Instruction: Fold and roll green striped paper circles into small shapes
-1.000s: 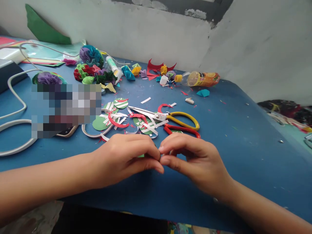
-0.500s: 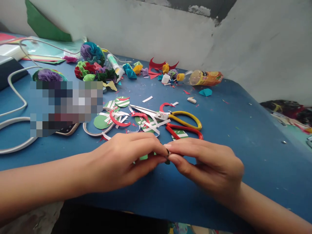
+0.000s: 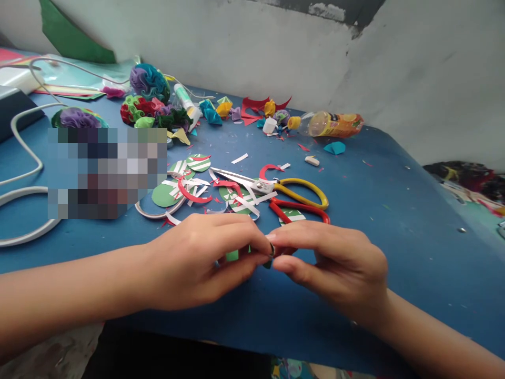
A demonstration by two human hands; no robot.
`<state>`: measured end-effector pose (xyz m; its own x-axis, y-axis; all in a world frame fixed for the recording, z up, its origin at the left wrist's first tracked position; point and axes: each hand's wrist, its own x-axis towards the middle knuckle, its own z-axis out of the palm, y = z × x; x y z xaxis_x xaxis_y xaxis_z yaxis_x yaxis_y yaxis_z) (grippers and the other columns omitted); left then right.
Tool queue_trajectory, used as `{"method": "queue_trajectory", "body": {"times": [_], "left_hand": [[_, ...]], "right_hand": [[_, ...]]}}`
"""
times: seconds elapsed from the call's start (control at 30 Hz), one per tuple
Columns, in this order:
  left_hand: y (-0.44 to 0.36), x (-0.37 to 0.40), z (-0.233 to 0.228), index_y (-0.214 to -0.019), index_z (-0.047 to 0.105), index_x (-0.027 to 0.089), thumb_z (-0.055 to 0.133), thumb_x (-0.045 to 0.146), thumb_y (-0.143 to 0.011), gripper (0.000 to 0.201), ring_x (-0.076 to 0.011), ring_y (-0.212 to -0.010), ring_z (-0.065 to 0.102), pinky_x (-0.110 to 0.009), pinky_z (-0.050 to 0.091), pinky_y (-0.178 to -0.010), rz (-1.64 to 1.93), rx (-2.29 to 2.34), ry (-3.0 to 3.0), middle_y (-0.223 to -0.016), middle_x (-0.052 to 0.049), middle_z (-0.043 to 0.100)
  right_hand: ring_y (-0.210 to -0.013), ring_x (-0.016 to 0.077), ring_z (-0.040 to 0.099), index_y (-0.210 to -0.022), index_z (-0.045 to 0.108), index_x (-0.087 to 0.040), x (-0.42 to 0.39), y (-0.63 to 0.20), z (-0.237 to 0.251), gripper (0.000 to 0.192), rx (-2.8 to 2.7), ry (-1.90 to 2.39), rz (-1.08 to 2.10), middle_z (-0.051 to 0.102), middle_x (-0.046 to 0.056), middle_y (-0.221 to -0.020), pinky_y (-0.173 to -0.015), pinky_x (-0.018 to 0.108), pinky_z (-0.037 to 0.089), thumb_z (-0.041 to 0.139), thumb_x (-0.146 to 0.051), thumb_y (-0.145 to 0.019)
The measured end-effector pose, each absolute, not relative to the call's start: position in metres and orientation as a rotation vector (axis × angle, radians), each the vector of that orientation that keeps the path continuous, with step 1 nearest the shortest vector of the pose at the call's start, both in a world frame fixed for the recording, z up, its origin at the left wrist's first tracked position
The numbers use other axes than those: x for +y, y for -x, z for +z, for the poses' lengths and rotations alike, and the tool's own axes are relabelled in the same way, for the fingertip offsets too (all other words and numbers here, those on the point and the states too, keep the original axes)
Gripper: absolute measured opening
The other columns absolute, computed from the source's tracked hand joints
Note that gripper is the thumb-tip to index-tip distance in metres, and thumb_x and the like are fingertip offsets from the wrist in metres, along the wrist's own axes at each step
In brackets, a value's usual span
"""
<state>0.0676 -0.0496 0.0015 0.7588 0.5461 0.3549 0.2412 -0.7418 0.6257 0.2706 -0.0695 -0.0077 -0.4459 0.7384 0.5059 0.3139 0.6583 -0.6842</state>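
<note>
Above the blue counter, left hand and right hand together pinch a green paper piece, apparently mid-fold, so pressing the crease calls for firm fingertips.

Yellow-and-red scissors lie open among striped paper circles. Paper flowers cluster farther back. A juice bottle lies beside the wall.

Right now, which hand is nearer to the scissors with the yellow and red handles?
Right. The right hand sits just below the red handle loop of the scissors, nearly touching it; the left hand lies farther off, below the blades.
</note>
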Motion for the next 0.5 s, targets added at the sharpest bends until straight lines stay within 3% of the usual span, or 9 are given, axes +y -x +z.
{"method": "queue_trajectory", "body": {"times": [0.27,0.5], "left_hand": [[-0.0680,-0.0483,0.0004,-0.089,0.053,0.016,0.050,0.011,-0.084,0.008,-0.0054,-0.068,0.053,-0.014,0.043,-0.063,0.735,0.545,-2.364,-0.077,0.001,0.058],[-0.0665,-0.0506,-0.0020,-0.090,0.053,0.013,0.048,0.010,-0.084,0.009,-0.0060,-0.069,0.052,-0.014,0.043,-0.063,0.754,0.527,-2.411,-0.079,-0.001,0.057]], "right_hand": [[-0.068,0.0110,0.065,-0.088,0.067,-0.023,-0.0646,-0.2713,-0.0090,0.014,-1.949,0.806,0.900,0.070,-0.001,-0.077,-0.062,0.021,0.054,0.063,-0.016,-0.077],[-0.068,0.0093,0.065,-0.083,0.068,-0.021,-0.0684,-0.2679,-0.0085,0.016,-1.901,0.869,0.895,0.070,-0.002,-0.076,-0.061,0.017,0.054,0.067,-0.010,-0.072]]}}
